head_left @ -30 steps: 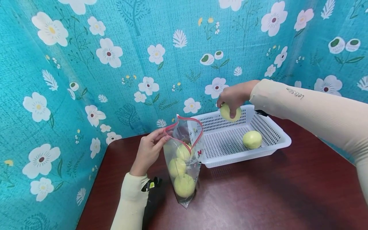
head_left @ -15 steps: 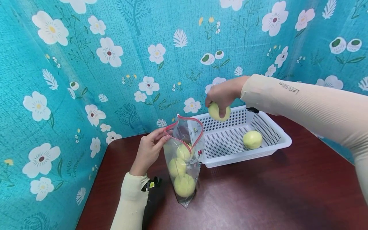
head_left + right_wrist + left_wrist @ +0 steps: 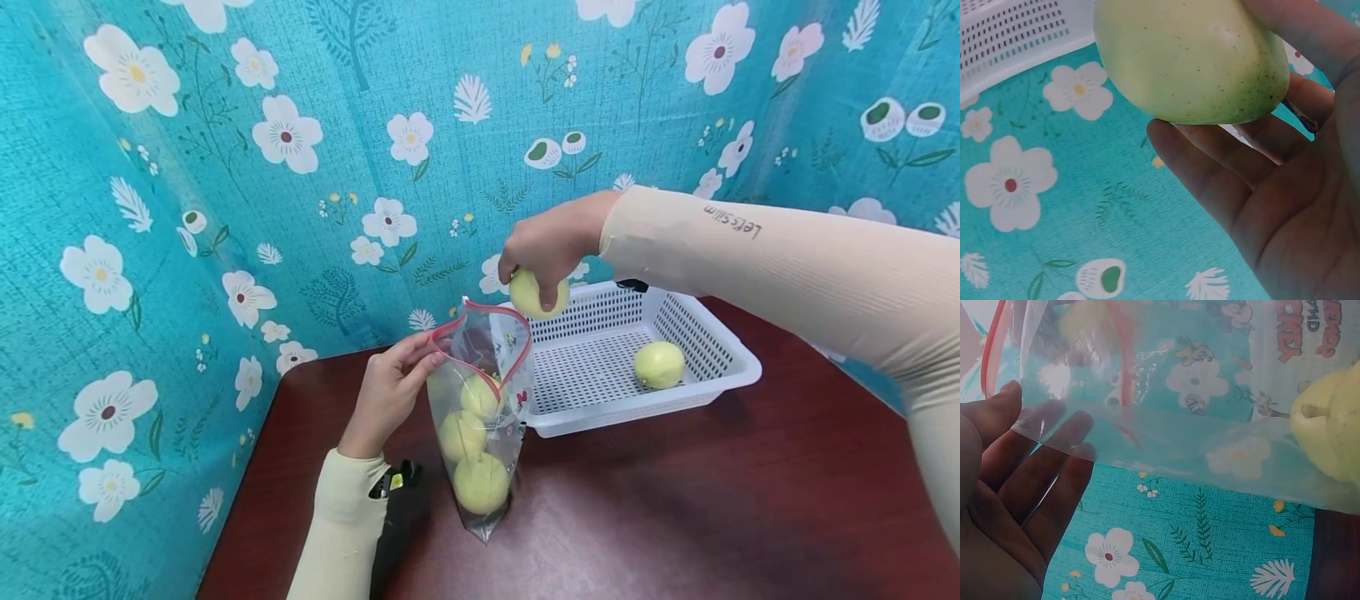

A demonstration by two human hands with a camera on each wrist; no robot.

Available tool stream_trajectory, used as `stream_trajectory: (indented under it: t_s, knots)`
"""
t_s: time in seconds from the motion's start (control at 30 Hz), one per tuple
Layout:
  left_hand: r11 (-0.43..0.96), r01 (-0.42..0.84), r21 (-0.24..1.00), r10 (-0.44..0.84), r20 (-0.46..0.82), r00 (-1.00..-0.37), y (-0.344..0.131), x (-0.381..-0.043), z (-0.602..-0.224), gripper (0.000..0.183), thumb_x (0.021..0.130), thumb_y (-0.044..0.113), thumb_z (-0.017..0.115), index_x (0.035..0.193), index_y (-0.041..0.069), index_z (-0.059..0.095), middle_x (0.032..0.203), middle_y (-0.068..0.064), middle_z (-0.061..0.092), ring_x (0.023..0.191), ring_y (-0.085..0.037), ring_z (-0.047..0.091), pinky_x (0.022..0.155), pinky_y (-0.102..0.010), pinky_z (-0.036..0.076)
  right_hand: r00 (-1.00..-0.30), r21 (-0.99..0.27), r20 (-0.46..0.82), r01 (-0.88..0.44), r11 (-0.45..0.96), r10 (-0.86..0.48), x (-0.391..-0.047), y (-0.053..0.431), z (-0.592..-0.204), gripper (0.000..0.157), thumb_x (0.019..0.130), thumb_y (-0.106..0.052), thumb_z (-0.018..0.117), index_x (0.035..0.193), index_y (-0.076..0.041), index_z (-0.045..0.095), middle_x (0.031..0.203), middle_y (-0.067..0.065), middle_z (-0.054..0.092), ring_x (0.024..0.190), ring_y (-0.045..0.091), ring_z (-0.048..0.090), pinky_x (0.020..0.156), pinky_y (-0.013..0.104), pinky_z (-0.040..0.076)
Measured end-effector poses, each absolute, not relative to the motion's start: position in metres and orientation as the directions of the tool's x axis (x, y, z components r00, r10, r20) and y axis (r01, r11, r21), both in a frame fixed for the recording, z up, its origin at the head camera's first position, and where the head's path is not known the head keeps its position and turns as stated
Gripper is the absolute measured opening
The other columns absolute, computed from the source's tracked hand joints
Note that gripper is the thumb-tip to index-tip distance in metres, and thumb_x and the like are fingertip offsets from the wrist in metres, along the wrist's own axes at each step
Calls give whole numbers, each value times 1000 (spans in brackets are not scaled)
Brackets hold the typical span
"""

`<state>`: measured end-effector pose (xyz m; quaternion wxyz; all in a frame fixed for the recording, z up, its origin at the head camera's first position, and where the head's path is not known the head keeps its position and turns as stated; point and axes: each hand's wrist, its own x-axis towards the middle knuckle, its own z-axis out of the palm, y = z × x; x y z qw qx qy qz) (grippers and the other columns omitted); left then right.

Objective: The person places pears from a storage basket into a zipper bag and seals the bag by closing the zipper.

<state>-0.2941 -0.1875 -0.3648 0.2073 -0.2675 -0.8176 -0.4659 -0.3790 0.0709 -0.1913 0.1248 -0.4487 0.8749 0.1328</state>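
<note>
My left hand [image 3: 386, 396] pinches the red-zip rim of a clear plastic zip bag [image 3: 442, 390], between thumb and fingers. The bag stands upright, mouth spread wide, with pears [image 3: 481, 483] stacked inside. In the left wrist view the bag's film [image 3: 1166, 440] lies over the fingertips, and a stemmed pear [image 3: 1329, 425] shows at the right. My right hand [image 3: 557, 242] grips another pear [image 3: 528, 294] from above, just up and right of the bag mouth, over the basket's left end. The right wrist view shows this speckled yellow-green pear [image 3: 1191, 59] between thumb and fingers, its stem toward the palm.
A white perforated plastic basket [image 3: 622, 419] sits behind and right of the bag, close against it. One pear [image 3: 659, 365] lies in its right part. Beneath is a dark red-brown table [image 3: 645, 508]. A blue flowered cloth [image 3: 450, 167] hangs around the back and sides.
My right hand has carried its pear leftward across the basket to near the bag mouth. The left hand and the bag have stayed in place.
</note>
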Motion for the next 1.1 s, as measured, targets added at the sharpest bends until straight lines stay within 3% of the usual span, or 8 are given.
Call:
stream_trajectory:
  t_s: [0.27,0.57,1.1]
  knots:
    - [456,635,624,248,596,-764,-188,-295,-365,36,91,17,69,125,6,65,108,-5,72,102,-14,67,83,-34,53,-560,139,-334,-825,548,-758,-372,55,-184,60,74,-26,86,129,-16,63,116,1,63,99,21,57,78,36,52]
    - [446,638,628,247,599,-762,-188,-296,-366,35,91,15,68,125,5,65,106,-5,72,101,-12,67,84,-33,53,-535,168,-338,-844,510,-774,-363,37,-177,52,75,-29,86,123,-19,66,107,-3,63,96,20,56,78,35,51]
    - [413,649,639,247,607,-755,-188,-296,-366,36,90,12,69,125,5,65,107,-6,72,100,-13,68,84,-33,53,-511,148,-388,-856,495,-767,-364,21,-208,58,76,-34,85,128,-20,64,111,-6,62,98,17,54,81,31,51]
